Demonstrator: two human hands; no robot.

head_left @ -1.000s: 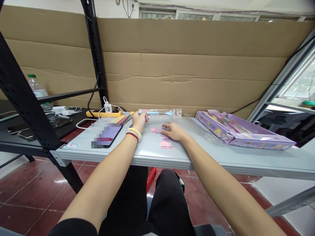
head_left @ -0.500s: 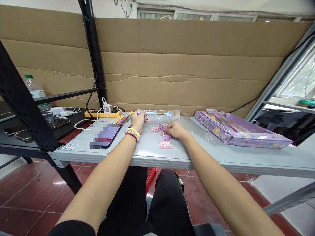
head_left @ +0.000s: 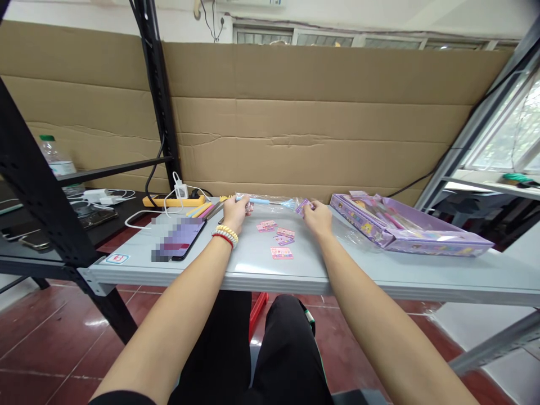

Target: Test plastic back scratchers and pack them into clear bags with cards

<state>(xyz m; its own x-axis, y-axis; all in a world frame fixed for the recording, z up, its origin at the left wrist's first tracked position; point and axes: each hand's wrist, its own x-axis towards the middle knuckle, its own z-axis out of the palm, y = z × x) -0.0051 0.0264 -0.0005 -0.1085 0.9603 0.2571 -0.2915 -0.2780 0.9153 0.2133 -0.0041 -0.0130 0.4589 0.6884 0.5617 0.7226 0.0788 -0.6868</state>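
Observation:
My left hand (head_left: 234,214), with beaded bracelets at the wrist, is closed at the left end of a clear plastic bag (head_left: 276,207). A small pinkish piece (head_left: 249,208) shows at its fingertips. Through the bag, a light-blue stick (head_left: 259,201) with a widened pale-blue end is visible. My right hand (head_left: 318,218) pinches a small purple printed card (head_left: 302,207) by the right end of the bag. Several little pink and purple cards (head_left: 282,253) lie on the grey table (head_left: 253,273) between my forearms, some overlapping.
On the right stands an open purple box (head_left: 439,246) with wrapped items inside, clear plastic beside it. To the left are a phone (head_left: 185,239), coloured sticks (head_left: 202,210), a yellow power strip (head_left: 169,201) with white cables, and a black shelf post (head_left: 155,90). Cardboard (head_left: 316,124) closes off the back.
My right hand has lifted a purple card from the loose cards and moved it right and away from me, to the bag's right end. My left hand keeps its place at the bag.

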